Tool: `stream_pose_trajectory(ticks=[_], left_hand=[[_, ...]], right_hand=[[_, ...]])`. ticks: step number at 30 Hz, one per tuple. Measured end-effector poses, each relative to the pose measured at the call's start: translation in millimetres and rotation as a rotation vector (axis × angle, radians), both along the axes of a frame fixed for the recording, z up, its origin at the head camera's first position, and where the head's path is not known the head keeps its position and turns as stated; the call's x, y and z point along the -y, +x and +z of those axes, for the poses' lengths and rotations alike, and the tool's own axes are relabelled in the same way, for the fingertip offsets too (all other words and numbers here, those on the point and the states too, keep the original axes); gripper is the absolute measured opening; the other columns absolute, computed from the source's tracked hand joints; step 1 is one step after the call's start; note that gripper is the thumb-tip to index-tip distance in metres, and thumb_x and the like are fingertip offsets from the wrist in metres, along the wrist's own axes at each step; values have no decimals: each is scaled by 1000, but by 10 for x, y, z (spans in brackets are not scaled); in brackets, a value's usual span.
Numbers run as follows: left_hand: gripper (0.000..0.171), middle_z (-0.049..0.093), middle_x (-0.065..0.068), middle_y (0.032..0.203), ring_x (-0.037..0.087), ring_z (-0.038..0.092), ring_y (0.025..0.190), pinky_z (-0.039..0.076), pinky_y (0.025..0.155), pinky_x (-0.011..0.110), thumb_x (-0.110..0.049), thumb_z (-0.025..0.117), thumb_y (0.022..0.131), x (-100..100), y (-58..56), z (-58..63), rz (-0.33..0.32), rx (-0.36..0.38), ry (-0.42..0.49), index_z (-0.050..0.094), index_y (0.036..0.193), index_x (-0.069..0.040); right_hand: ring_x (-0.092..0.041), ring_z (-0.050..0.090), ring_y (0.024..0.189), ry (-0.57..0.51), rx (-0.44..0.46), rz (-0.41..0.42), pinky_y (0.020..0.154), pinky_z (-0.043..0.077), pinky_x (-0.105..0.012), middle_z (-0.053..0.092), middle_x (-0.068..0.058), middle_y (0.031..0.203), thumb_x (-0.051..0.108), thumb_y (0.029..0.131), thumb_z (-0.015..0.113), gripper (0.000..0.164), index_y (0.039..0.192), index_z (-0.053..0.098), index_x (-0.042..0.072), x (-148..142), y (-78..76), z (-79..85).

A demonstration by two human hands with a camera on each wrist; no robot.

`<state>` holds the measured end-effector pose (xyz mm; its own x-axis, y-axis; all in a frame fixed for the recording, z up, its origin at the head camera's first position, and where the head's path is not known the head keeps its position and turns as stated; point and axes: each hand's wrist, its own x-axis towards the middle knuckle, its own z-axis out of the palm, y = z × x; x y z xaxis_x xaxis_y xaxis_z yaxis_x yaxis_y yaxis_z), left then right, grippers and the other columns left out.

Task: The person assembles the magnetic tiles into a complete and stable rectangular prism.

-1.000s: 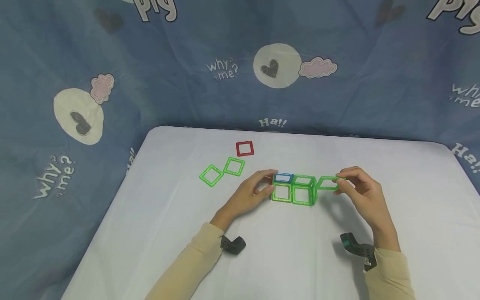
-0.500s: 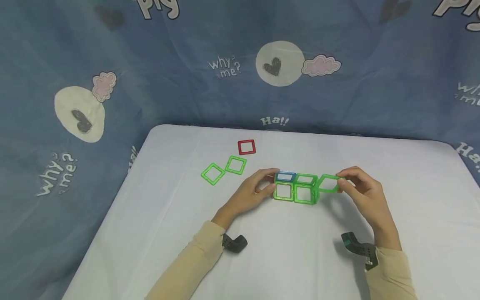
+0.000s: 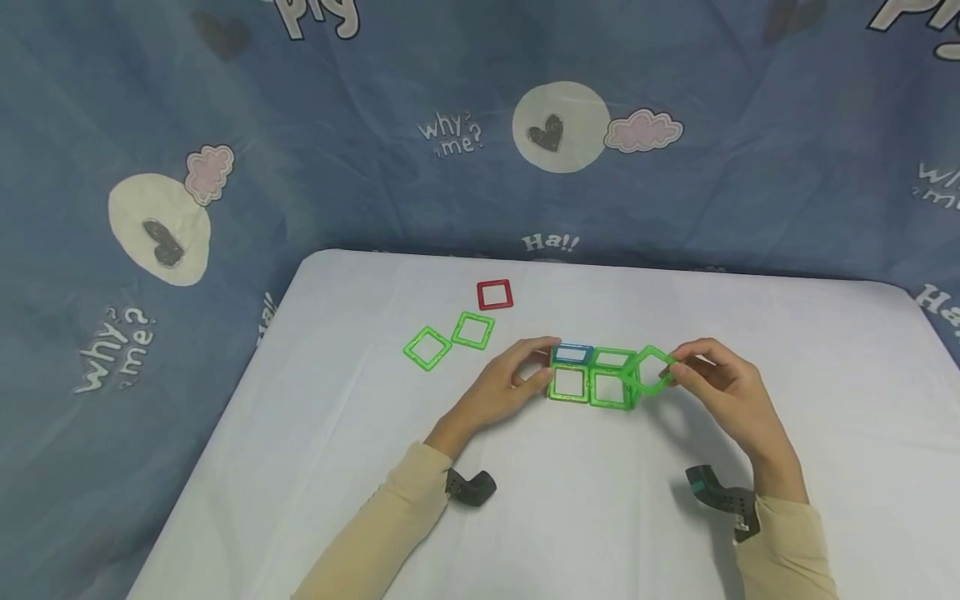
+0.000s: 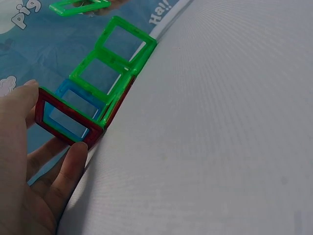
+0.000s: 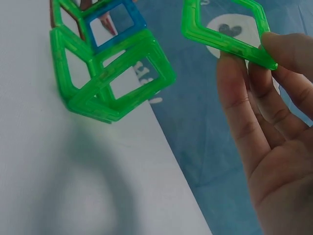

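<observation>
A two-cell box of magnetic tiles point(image 3: 611, 368), mostly green with a blue tile point(image 3: 572, 363) on top, stands on the table. My left hand point(image 3: 495, 390) grips its left end, thumb and fingertips at the edges of a red tile point(image 4: 73, 111) that closes that end. With thumb and fingers, my right hand point(image 3: 726, 396) pinches a loose green square tile point(image 5: 230, 46) by one corner. That tile is held tilted in the air beside the box's right end, overlapping it in the head view; a gap shows between them in the right wrist view.
Two green square tiles point(image 3: 472, 345) lie flat at the back left, with a red square tile point(image 3: 495, 307) behind them. A white cloth point(image 3: 360, 500) covers the table, and a printed blue curtain point(image 3: 360, 167) hangs behind it. Each wrist wears a dark camera mount point(image 3: 471, 489).
My right hand has turned the green tile from lying nearly flat to standing on a corner and brought it slightly left, against the box in view. My left hand keeps its grip.
</observation>
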<state>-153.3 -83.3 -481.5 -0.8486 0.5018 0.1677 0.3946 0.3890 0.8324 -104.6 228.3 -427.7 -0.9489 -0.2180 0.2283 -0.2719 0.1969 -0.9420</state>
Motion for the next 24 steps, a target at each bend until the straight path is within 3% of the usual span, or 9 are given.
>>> stream_pose_trajectory(ticks=[9, 24], left_hand=[[45, 55, -11, 123, 3, 52, 113, 52, 70, 22, -42, 53, 94, -4, 2, 0, 2, 0, 0, 40, 137, -41], [45, 55, -12, 124, 1, 51, 113, 52, 71, 22, -44, 51, 94, -4, 4, -14, 0, -12, -5, 39, 138, -41]], right_hand=[[-7, 66, 91, 171, -4, -26, 79, 51, -16, 64, -5, 98, 4, 90, 61, 16, 106, 59, 3, 18, 20, 36], [-7, 58, 100, 180, -97, 45, 91, 45, -14, 63, -1, 100, -3, 87, 63, 18, 103, 63, 5, 129, 13, 55]])
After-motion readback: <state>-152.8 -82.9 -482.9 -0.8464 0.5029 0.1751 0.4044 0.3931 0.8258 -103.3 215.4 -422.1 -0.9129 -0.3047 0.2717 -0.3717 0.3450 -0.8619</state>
